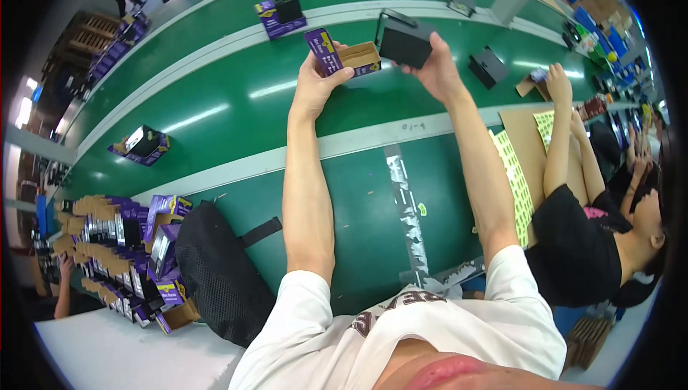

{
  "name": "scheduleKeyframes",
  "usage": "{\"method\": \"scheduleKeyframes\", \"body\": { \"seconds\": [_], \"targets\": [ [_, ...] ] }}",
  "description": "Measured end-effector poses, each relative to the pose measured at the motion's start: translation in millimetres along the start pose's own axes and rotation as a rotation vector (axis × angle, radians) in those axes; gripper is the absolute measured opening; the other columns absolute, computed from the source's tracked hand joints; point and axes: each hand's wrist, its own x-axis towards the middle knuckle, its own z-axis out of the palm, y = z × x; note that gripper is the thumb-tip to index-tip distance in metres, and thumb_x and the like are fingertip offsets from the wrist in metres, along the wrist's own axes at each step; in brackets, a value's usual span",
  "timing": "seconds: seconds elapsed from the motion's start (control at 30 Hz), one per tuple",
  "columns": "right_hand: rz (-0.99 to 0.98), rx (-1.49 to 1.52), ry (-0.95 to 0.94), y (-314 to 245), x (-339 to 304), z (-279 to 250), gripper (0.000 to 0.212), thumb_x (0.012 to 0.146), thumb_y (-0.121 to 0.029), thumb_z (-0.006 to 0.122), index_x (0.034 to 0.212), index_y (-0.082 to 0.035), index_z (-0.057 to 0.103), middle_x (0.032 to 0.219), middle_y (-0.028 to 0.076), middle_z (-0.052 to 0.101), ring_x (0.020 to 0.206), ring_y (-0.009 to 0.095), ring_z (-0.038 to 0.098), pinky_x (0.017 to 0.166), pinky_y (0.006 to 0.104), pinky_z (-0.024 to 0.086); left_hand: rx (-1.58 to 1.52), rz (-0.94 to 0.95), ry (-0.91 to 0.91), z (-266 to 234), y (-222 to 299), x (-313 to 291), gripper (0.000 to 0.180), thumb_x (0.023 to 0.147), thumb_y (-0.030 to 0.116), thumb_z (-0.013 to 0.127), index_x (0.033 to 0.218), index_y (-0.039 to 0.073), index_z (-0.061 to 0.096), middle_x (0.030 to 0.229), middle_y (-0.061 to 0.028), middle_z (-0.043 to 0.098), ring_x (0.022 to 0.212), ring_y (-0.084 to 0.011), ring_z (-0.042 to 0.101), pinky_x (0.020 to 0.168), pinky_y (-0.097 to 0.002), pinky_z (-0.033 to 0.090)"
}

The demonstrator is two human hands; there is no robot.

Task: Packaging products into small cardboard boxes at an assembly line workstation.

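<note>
My left hand grips a small purple cardboard box with a brown inside and its lid flap raised. The box looks to be open at the top, and my thumb lies over its near edge. To its right, my right hand holds a black box-shaped item, tilted, with a handle-like frame along its upper edge. The black item is close beside the carton's right end and not inside it. Both hands are above a green conveyor belt.
Purple cartons with black items sit farther up and at left on the belt. Another black box lies to the right. Many cartons are stacked lower left beside a black mesh bag. Yellow label sheets and a co-worker's arms are at right.
</note>
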Motion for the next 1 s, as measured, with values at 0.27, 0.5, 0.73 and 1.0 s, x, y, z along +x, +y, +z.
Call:
{"method": "scheduleKeyframes", "body": {
  "seconds": [0.27, 0.5, 0.73, 1.0],
  "targets": [
    [-0.026, -0.368, -0.052, -43.6, 2.0, 11.4, 0.053, 0.094, -0.050, 0.051, 0.111, -0.002, 0.064, 0.100, 0.009, 0.066, 0.082, 0.017, 0.059, 0.067, 0.0268, 0.043, 0.253, -0.119, -0.146, 16.9, 3.3, -0.7, 0.055, 0.074, -0.004, 0.077, 0.124, 0.004, 0.057, 0.113, -0.0091, 0.066, 0.095, -0.0186, 0.064, 0.091, -0.0285, 0.050],
    [0.183, -0.864, -0.207, -39.5, 13.6, 11.8, 0.055, 0.093, -0.054, 0.051, 0.116, -0.005, 0.061, 0.113, 0.012, 0.064, 0.093, 0.025, 0.061, 0.077, 0.0326, 0.046, 0.270, -0.213, -0.250, 24.1, -4.5, -3.7, 0.056, 0.071, -0.009, 0.076, 0.122, 0.003, 0.056, 0.105, -0.0090, 0.067, 0.089, -0.0168, 0.064, 0.084, -0.0267, 0.052],
    [0.093, -1.480, -0.276, -26.3, 16.0, 48.3, 0.050, 0.081, -0.029, 0.074, 0.120, -0.004, 0.055, 0.108, 0.015, 0.065, 0.096, 0.031, 0.064, 0.078, 0.0397, 0.051, 0.345, -0.232, -0.194, 10.2, -2.4, -1.7, 0.058, 0.069, -0.011, 0.076, 0.122, 0.001, 0.055, 0.103, -0.0111, 0.067, 0.088, -0.0186, 0.065, 0.083, -0.0276, 0.054],
    [0.192, -1.786, -0.608, -13.9, 45.7, 79.9, 0.076, 0.059, -0.006, 0.087, 0.123, -0.004, 0.046, 0.117, 0.015, 0.064, 0.091, 0.038, 0.067, 0.082, 0.0433, 0.055, 0.462, -0.278, -0.169, -7.1, 11.3, 0.0, 0.058, 0.068, -0.010, 0.077, 0.121, -0.001, 0.055, 0.100, -0.0124, 0.068, 0.083, -0.0196, 0.066, 0.076, -0.0275, 0.056]
  ]
}}
